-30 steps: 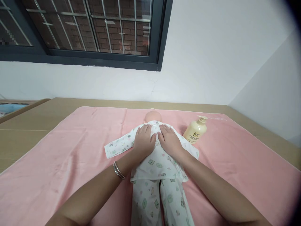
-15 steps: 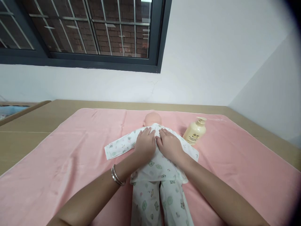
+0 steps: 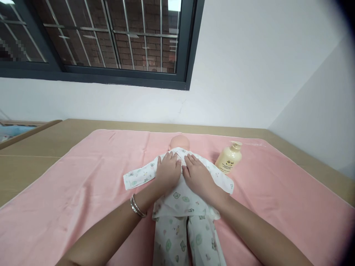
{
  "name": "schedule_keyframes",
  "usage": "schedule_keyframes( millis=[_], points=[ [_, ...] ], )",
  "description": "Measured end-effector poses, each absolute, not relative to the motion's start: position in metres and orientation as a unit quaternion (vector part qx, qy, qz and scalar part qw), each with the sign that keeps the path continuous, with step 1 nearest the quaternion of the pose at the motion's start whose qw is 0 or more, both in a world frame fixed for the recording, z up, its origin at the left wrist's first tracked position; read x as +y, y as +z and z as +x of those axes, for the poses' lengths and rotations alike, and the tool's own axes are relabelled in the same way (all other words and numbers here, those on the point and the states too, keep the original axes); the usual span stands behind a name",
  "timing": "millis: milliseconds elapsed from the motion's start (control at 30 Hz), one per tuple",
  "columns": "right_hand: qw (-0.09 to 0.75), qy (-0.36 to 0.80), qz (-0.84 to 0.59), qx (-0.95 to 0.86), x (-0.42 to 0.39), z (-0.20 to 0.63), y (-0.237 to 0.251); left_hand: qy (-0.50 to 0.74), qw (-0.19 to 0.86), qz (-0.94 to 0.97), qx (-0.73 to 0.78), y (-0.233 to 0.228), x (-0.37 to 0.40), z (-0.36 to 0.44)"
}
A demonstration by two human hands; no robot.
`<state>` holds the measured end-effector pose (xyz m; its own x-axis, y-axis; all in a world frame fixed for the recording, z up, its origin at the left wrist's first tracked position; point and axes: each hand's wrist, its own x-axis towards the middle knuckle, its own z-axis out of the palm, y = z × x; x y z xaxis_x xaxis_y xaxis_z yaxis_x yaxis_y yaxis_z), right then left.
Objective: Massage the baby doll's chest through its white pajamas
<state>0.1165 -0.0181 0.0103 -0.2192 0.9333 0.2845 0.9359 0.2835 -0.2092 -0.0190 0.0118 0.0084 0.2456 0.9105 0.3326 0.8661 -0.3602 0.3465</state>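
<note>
A baby doll (image 3: 179,142) lies in the middle of a pink mat, its bald head toward the wall. It wears a white printed long-sleeved top (image 3: 181,201) and matching trousers (image 3: 173,240). Its face is not visible. My left hand (image 3: 168,171) rests flat on the left side of the doll's upper body, fingers stretched toward the head. Beside it, my right hand (image 3: 197,175) lies flat on the right side, thumb pointing at the left hand. Both palms press on the cloth and hold nothing. Two silver bangles (image 3: 137,207) circle my left wrist.
A pale yellow pump bottle (image 3: 229,158) stands to the right of the doll, by its sleeve. The pink mat (image 3: 61,207) covers most of a tan surface (image 3: 36,162). Behind rises a white wall (image 3: 235,74) with a dark-framed, barred window (image 3: 124,79).
My hands have slid slightly outward over the doll's upper body, widening the gap between them. The camera view has tilted up a little.
</note>
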Motion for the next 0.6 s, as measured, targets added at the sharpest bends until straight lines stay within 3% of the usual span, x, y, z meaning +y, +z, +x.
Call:
schedule_keyframes(
  millis=[167, 600],
  points=[
    [0.16, -0.03, -0.589, -0.792, -0.035, 0.106, 0.008, 0.263, 0.111, 0.768, 0.574, 0.0, 0.032, -0.023],
    [0.235, 0.025, -0.603, -0.762, 0.003, 0.128, 0.005, 0.346, 0.04, 0.76, 0.549, -0.02, 0.026, -0.015]
  ],
)
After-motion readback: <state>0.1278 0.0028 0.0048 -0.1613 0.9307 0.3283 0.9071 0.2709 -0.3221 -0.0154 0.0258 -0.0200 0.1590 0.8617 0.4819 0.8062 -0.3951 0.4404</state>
